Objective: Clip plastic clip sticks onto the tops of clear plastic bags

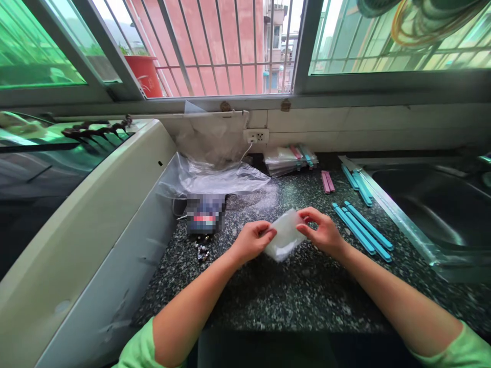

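Two hands, left hand and right hand, each with thumb and fingers closed on opposite sides of a translucent plastic bag, held above the middle of the bench; blue strips lie near the bench's right-hand sink edge.

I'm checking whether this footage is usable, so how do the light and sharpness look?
Head view: bright window, dim counter front; glare streaks the sink; straight arms and edges stretch toward the corners; the phone-like object is pixelated.
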Action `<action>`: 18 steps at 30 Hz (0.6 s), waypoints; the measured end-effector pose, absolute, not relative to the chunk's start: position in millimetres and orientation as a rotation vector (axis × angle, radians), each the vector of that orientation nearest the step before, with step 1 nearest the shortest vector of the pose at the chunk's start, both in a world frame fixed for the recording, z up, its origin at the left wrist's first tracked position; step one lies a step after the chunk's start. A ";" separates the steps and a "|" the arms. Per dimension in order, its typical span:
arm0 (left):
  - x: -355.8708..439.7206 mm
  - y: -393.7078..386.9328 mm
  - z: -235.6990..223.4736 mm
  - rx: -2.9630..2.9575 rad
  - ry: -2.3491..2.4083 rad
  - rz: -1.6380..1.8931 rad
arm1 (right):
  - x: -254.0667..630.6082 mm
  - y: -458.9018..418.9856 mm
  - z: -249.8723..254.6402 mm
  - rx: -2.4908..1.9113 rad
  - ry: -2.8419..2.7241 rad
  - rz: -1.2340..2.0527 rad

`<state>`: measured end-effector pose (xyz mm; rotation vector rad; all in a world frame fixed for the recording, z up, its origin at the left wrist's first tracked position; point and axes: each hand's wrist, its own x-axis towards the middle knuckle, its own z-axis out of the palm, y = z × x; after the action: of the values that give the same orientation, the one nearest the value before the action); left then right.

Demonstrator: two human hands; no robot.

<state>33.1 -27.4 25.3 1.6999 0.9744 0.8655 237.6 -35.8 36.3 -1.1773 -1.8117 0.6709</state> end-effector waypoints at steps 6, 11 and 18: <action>33.8 -27.1 27.2 1.343 0.941 0.880 | 237.0 -32.6 32.9 -1.289 -1.729 0.936; 32.5 -25.1 31.1 1.333 0.920 0.900 | 230.6 -35.6 34.1 -1.247 -1.771 1.194; 36.2 -30.1 32.9 1.246 0.960 1.140 | 210.4 -40.1 29.1 -1.214 -1.737 1.248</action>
<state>36.2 -30.1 32.9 1.2461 0.9601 1.1400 210.4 -40.1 29.1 -1.2142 -1.7375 1.2478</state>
